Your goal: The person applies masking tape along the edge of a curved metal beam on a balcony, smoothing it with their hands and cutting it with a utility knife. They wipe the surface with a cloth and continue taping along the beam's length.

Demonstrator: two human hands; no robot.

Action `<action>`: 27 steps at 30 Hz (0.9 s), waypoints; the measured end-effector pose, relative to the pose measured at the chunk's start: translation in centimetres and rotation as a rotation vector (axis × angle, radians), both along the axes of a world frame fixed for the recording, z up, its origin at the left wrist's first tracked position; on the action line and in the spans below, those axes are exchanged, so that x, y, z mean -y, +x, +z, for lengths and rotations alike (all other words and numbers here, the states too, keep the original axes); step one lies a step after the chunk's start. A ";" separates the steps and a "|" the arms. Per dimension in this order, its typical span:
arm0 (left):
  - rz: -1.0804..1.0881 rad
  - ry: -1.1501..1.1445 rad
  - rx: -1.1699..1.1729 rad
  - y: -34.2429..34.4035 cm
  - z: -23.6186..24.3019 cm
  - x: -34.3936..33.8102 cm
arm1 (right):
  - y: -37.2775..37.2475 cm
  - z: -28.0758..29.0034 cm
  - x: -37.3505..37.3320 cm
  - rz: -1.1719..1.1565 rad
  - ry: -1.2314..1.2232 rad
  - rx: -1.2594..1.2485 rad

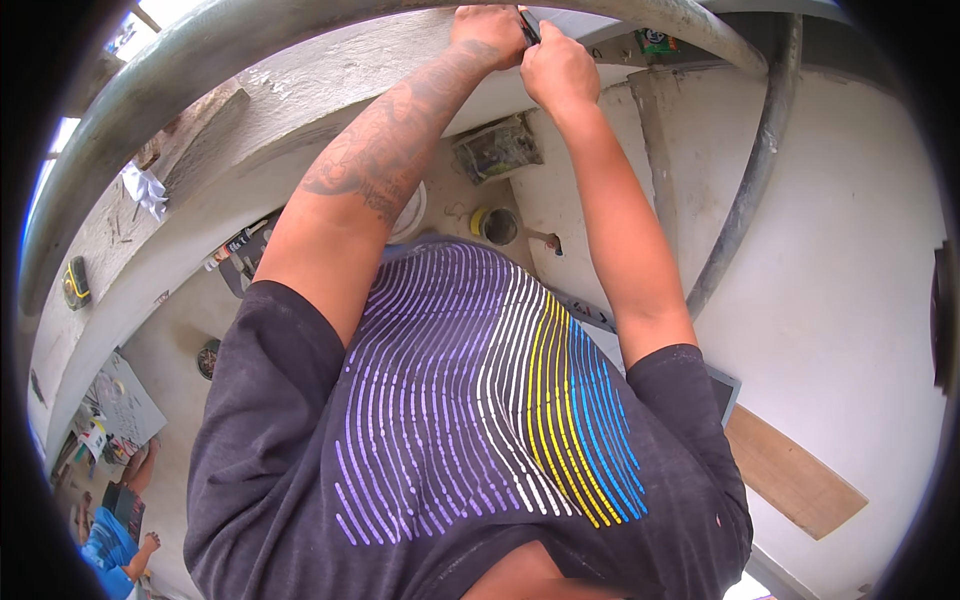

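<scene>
My tattooed left arm and my bare right arm reach forward to the top of the view, over a pale, rough plaster ledge (350,62). Up there my left hand (485,36) is closed, its fingers partly cut off by the frame edge. What it grips is hidden. Close beside it, my right hand (560,74) is closed with the thumb side against a slim black tool (531,28). That tool stands between the two hands; its kind and its far end cannot be made out.
A thick grey pipe (180,68) curves over the ledge; another pipe (757,175) drops at right. On the ledge lie a yellow-black tape measure (76,283) and crumpled white paper (145,190). Below are a yellow-sided container (495,225), a wooden board (795,470) and a person in blue (112,550).
</scene>
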State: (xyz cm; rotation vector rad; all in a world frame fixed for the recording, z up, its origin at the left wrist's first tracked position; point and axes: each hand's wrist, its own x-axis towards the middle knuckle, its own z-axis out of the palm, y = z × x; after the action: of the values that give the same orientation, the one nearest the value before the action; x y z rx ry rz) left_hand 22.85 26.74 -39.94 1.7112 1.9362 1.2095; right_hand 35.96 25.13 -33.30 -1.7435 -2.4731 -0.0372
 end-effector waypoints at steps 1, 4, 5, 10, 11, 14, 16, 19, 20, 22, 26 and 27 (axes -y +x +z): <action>0.002 -0.017 0.039 -0.1 -0.4 0.0 | 0.5 -0.2 0.8 0.032 0.049 -0.058; 0.076 0.055 0.014 -0.1 -3.8 -1.5 | 1.4 0.6 4.2 0.091 0.070 -0.220; 0.110 0.092 -0.020 -0.1 -5.0 -1.5 | 1.8 0.9 5.8 0.101 0.049 -0.274; 0.005 -0.142 0.009 1.0 -2.3 -1.0 | 6.8 -0.8 10.5 0.087 0.028 -0.416; -0.004 -0.203 0.021 0.5 -2.6 -1.8 | 7.3 -0.8 11.3 0.076 0.005 -0.436; -0.005 -0.218 0.071 0.2 -2.7 -2.7 | 9.5 -0.7 13.0 -0.028 -0.057 -0.585; -0.046 -0.250 0.123 -0.3 -2.3 -3.2 | 11.5 -1.0 13.2 -0.069 -0.066 -0.649; -0.113 -0.320 0.279 -0.8 -2.5 -3.5 | 12.2 0.7 14.4 -0.178 -0.179 -0.659; -0.077 -0.280 0.360 -0.5 -2.8 -3.4 | 12.8 0.2 14.4 -0.145 -0.171 -0.653; -0.078 -0.197 0.491 0.0 -3.6 -3.3 | 14.3 -1.3 14.5 -0.084 -0.147 -0.641; -0.133 -0.241 0.607 -1.2 -3.7 -2.9 | 14.4 -2.4 14.3 -0.027 -0.173 -0.644; -0.145 -0.313 0.618 -1.2 -2.7 -2.5 | 14.4 -2.4 14.3 -0.037 -0.179 -0.649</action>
State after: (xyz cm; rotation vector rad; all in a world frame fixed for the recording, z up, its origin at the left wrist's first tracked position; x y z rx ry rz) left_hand 21.61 29.28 -42.60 1.1218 1.4992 1.1327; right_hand 50.33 10.86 -35.70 -1.5327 -2.0067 0.6551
